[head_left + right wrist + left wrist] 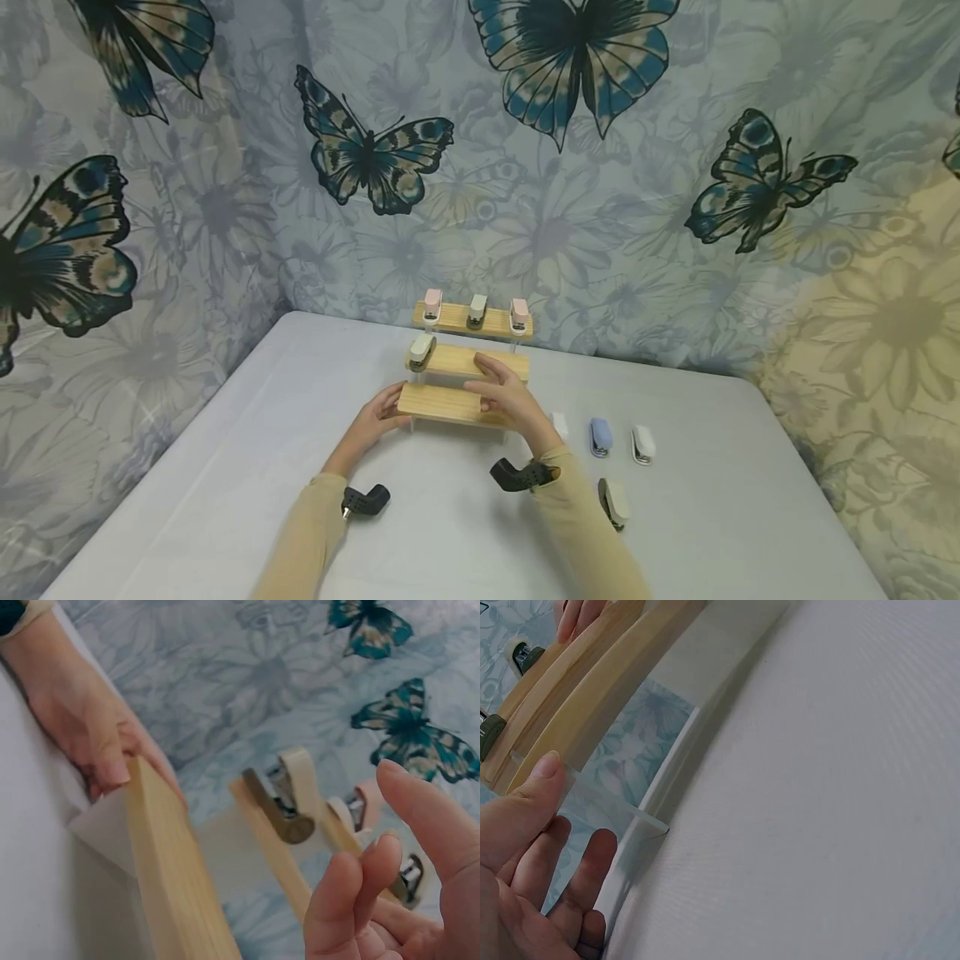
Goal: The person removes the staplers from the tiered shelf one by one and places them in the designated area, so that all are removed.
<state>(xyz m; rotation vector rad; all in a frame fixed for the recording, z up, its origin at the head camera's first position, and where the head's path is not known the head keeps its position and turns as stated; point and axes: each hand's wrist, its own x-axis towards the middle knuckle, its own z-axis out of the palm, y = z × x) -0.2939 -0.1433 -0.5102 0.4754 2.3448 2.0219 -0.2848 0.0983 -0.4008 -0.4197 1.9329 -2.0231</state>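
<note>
Head view: a three-step wooden rack (450,403) stands mid-desk (225,467), the left hand (378,417) holding the left end of its bottom step with thumb on top, the right hand (504,392) resting fingers-extended across the lower steps; three staplers (476,311) sit on the top step, one cream stapler (421,352) on the middle, four more (600,437) on the desk to the right. Left wrist view: thumb (544,784) on the step's edge, fingers under it by the clear side panel (600,806). Right wrist view: right fingers (375,892) loose and straight, gripping nothing.
</note>
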